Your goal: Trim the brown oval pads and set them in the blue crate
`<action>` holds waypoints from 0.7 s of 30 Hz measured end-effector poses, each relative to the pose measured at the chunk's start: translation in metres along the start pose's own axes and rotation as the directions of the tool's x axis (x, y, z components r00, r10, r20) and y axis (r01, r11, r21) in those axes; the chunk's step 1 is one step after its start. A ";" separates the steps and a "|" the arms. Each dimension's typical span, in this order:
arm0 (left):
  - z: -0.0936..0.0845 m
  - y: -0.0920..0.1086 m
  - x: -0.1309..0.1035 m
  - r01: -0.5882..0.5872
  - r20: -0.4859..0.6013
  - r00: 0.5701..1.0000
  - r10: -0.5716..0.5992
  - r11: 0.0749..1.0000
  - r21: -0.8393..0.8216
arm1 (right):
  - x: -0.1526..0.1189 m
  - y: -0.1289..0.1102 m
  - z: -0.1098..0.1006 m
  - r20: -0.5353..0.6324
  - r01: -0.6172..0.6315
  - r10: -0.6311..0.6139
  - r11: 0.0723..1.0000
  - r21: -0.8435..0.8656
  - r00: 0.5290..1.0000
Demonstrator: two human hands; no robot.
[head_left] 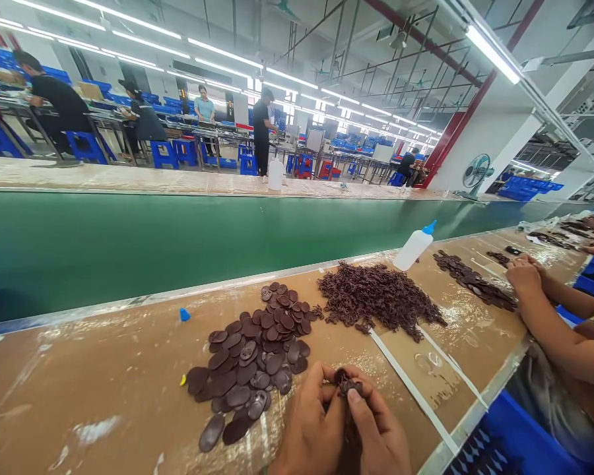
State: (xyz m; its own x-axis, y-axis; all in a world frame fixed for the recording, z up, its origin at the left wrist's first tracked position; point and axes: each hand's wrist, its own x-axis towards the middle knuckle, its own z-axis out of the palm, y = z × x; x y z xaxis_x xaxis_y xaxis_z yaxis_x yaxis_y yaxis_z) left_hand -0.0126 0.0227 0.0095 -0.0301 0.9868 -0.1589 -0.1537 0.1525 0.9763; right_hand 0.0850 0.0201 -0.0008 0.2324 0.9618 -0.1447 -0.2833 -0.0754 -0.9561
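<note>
My left hand [309, 419] and my right hand [379, 422] meet at the near side of the bench, fingers closed in a pinch. Between their fingertips is a small dark brown branched piece [347, 384], with what looks like a dark rounded edge behind it. The fingers partly cover it, so I cannot tell if it is one part or two. Left of my hands lies a spread of flat, dark brown oval discs [247, 353], some shiny. Beyond them, to the right, is a heap of small branched brown pieces [376, 297].
A white squeeze bottle [414, 247] with a blue tip stands behind the heap. A blue cap [184, 315] lies on the brown-covered bench [103, 376]. The green conveyor belt [178, 237] runs behind. At right, a co-worker's hands [525, 274] work beside more discs [470, 277].
</note>
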 end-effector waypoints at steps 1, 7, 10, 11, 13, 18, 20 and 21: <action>0.000 0.001 0.000 -0.011 -0.003 1.000 0.011 1.000 0.017 | 0.000 0.000 0.000 -0.003 0.002 -0.002 1.000 -0.009 1.000; 0.001 0.007 -0.003 -0.031 -0.010 0.999 0.032 0.993 0.113 | 0.000 -0.002 0.000 -0.022 -0.001 0.000 0.999 -0.049 1.000; 0.001 0.006 -0.005 -0.014 -0.020 1.000 0.018 0.982 0.187 | 0.000 -0.001 -0.002 -0.023 -0.013 0.012 0.998 -0.057 1.000; 0.001 0.005 -0.006 -0.005 -0.033 0.999 0.012 0.978 0.207 | 0.000 -0.001 -0.002 -0.021 -0.017 0.016 0.998 -0.055 1.000; 0.002 0.002 -0.008 -0.001 -0.061 0.998 0.016 0.970 0.242 | 0.000 0.000 -0.004 -0.019 -0.023 0.023 0.999 -0.047 1.000; 0.004 -0.004 -0.011 -0.060 -0.084 0.992 0.091 0.947 0.315 | 0.000 0.000 -0.005 -0.041 -0.094 0.093 0.995 -0.019 0.995; 0.004 -0.004 -0.012 -0.077 -0.086 0.990 0.111 0.941 0.329 | -0.001 0.001 -0.006 -0.031 -0.127 0.127 0.992 -0.003 0.991; 0.003 -0.004 -0.013 -0.084 -0.082 0.990 0.118 0.938 0.335 | -0.001 0.002 -0.006 -0.020 -0.138 0.138 0.990 0.005 0.990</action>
State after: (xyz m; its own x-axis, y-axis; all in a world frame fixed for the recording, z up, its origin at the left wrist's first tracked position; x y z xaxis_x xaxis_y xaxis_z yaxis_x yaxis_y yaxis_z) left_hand -0.0082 0.0100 0.0082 -0.1286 0.9902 -0.0540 0.1894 0.0780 0.9788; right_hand 0.0897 0.0175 -0.0045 0.2095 0.9369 -0.2799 -0.3172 -0.2056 -0.9258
